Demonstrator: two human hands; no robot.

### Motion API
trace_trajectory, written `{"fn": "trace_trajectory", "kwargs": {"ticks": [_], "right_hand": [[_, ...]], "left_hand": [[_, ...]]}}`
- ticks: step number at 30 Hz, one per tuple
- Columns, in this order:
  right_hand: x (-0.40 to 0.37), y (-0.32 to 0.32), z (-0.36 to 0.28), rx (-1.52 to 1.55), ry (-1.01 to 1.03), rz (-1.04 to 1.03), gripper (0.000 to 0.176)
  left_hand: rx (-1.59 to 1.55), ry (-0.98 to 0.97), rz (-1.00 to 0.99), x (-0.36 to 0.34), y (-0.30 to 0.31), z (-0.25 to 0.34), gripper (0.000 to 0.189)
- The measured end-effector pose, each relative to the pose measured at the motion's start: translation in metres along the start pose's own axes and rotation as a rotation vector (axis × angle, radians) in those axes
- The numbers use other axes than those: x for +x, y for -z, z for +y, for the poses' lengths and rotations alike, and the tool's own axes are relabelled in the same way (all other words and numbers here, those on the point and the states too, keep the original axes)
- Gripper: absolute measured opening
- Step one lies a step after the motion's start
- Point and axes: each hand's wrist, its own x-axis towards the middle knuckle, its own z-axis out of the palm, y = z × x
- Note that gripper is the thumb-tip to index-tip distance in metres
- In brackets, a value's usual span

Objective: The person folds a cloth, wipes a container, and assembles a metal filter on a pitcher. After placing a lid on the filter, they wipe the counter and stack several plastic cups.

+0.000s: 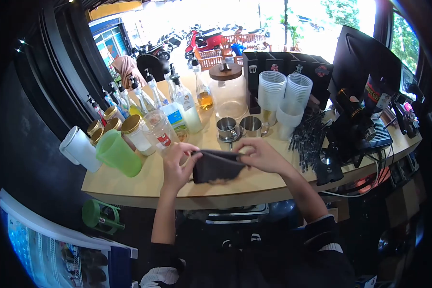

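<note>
A dark grey cloth [216, 168] hangs stretched between my two hands above the front edge of the wooden counter [153, 185]. My left hand [178, 165] pinches its upper left corner. At the other end, my right hand [258, 155] grips the upper right part with closed fingers. The cloth's lower edge is slightly blurred. Just beyond it stand two metal cups, one [226, 128] near the cloth's middle and another [251, 126] to its right. A clear jar with a red label [159, 128] is behind my left hand.
Left: a green pitcher [119, 152], gold-lidded jars [138, 134] and pump bottles [144, 98]. Behind: a large wooden-lidded jar [228, 93]. Right: stacked plastic cups [272, 93], black wrapped straws [307, 141] and a coffee machine [357, 117]. A person in a headscarf [126, 69] is at far left.
</note>
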Motion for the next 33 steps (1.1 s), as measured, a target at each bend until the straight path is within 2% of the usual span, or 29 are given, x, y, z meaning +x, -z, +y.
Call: {"fn": "trace_trajectory", "kwargs": {"ticks": [1, 2, 4, 5, 6, 8, 9, 11, 12, 14, 15, 17, 18, 19, 21, 23, 27, 29, 30, 32, 33], "right_hand": [[0.006, -0.005, -0.004, -0.045, 0.015, 0.054, 0.015], [0.011, -0.011, -0.002, -0.042, 0.016, 0.046, 0.015], [0.020, -0.021, 0.004, -0.093, 0.231, 0.140, 0.015], [0.018, -0.027, 0.006, -0.009, 0.193, 0.134, 0.017], [0.014, -0.031, 0.015, -0.005, 0.192, 0.126, 0.017], [0.006, -0.036, 0.044, -0.297, 0.205, -0.010, 0.019], [0.003, -0.041, 0.052, -0.298, 0.210, -0.011, 0.019], [-0.004, -0.053, 0.064, -0.430, 0.262, 0.120, 0.023], [-0.003, -0.058, 0.064, -0.427, 0.255, 0.114, 0.023], [0.001, -0.074, 0.061, -0.507, 0.242, 0.129, 0.034], [0.001, -0.081, 0.066, -0.505, 0.241, 0.125, 0.034], [0.004, -0.099, 0.087, -0.965, 0.314, 0.051, 0.049], [0.007, -0.105, 0.097, -0.972, 0.324, 0.056, 0.049], [0.010, -0.112, 0.106, -1.021, 0.269, 0.008, 0.052], [0.020, -0.115, 0.115, -1.040, 0.191, -0.056, 0.055], [0.028, -0.115, 0.119, -1.018, 0.212, -0.038, 0.054], [0.029, -0.119, 0.116, -0.981, 0.244, 0.010, 0.053], [0.028, -0.119, 0.117, -0.943, 0.253, 0.040, 0.052], [0.029, -0.121, 0.112, -0.898, 0.261, 0.069, 0.050], [0.031, -0.118, 0.100, -0.909, 0.246, 0.066, 0.047], [0.035, -0.116, 0.091, -0.923, 0.232, 0.061, 0.043]], "left_hand": [[0.035, -0.041, 0.038, -0.001, 0.004, -0.008, 0.016], [0.042, -0.035, 0.039, -0.004, 0.007, -0.010, 0.016], [-0.008, -0.055, 0.133, -0.017, 0.013, -0.013, 0.016], [-0.050, 0.041, 0.057, -0.033, 0.016, -0.017, 0.018], [-0.044, 0.048, 0.059, -0.051, 0.020, -0.021, 0.018], [0.153, 0.101, -0.316, -0.082, 0.027, -0.028, 0.020], [0.156, 0.099, -0.312, -0.093, 0.027, -0.030, 0.020], [0.029, 0.287, -0.306, -0.111, 0.019, -0.029, 0.024], [0.027, 0.296, -0.308, -0.111, 0.012, -0.028, 0.024], [0.025, 0.284, -0.189, -0.107, -0.003, -0.025, 0.027], [-0.020, 0.306, -0.284, -0.103, -0.009, -0.024, 0.034], [0.108, 0.228, -0.340, -0.104, -0.028, -0.023, 0.038], [0.235, 0.149, -0.397, -0.106, -0.036, -0.028, 0.043], [0.254, 0.202, -0.499, -0.109, -0.040, -0.033, 0.051], [0.306, 0.223, -0.518, -0.112, -0.043, -0.044, 0.053], [0.340, 0.265, -0.575, -0.112, -0.043, -0.055, 0.055], [0.295, 0.244, -0.537, -0.114, -0.039, -0.062, 0.054], [-0.332, 0.428, -0.166, -0.114, -0.034, -0.069, 0.062], [-0.330, 0.427, -0.166, -0.110, -0.031, -0.073, 0.062], [-0.069, 0.409, 0.447, -0.096, -0.027, -0.086, 0.082], [-0.065, 0.410, 0.447, -0.080, -0.024, -0.091, 0.082]]}}
